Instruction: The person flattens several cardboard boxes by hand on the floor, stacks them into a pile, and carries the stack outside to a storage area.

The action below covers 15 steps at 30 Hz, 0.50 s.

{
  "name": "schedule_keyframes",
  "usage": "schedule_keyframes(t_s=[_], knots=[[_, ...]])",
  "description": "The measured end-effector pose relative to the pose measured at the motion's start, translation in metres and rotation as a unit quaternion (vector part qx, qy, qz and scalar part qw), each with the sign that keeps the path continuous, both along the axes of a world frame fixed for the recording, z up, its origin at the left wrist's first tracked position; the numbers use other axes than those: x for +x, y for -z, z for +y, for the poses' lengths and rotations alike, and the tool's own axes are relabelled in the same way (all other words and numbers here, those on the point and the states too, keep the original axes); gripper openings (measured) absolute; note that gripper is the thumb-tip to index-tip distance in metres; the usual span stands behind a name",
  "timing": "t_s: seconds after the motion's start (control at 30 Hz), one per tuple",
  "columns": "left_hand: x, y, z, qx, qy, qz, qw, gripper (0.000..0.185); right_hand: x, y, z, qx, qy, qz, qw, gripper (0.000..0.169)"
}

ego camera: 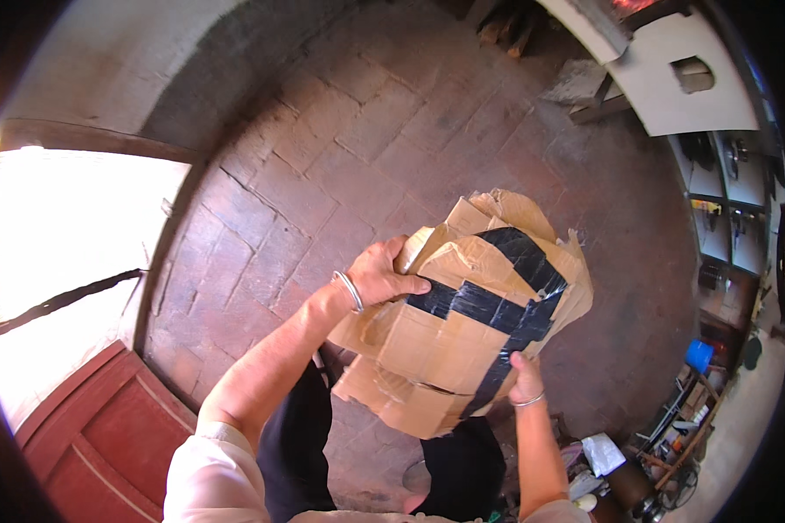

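A crumpled, torn piece of cardboard (441, 346), folded in layers, is held up in front of my body above the floor. Strips of black adhesive tape (497, 307) cross its upper face. On its left edge my left hand (383, 271) has a grip, thumb on top over the tape. Lower on the right side, my right hand (526, 379) pinches the edge with its thumb on the face; those fingers are hidden beneath. Each wrist wears a silver-coloured bangle.
Worn reddish floor tiles (379, 118) spread around me. A bright doorway and a red wooden door panel (124, 431) are at the left. Along the right stand a tiled shelf unit (726, 196), a blue container (698, 356), a white plastic bag (603, 454) and clutter. Firewood (504, 39) lies at the top.
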<state>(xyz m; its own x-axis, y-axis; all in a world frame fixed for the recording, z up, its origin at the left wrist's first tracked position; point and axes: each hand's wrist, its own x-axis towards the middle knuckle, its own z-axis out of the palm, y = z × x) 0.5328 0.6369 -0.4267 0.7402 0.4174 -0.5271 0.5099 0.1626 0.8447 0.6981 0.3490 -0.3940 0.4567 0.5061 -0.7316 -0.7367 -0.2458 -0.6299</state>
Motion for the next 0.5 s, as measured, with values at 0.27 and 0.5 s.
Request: schedule_keyframes(t_s=[0.27,0.5], knots=[[-0.069,-0.238,0.039,0.106,-0.015,0.04,0.993,0.049,-0.069,-0.188,0.048,0.073,-0.029,0.024,0.997,0.049],[-0.108,-0.332,-0.007,0.027,-0.235,-0.069,0.969,0.048,-0.016,-0.271,0.094,0.177,-0.231,0.019,0.957,0.046]])
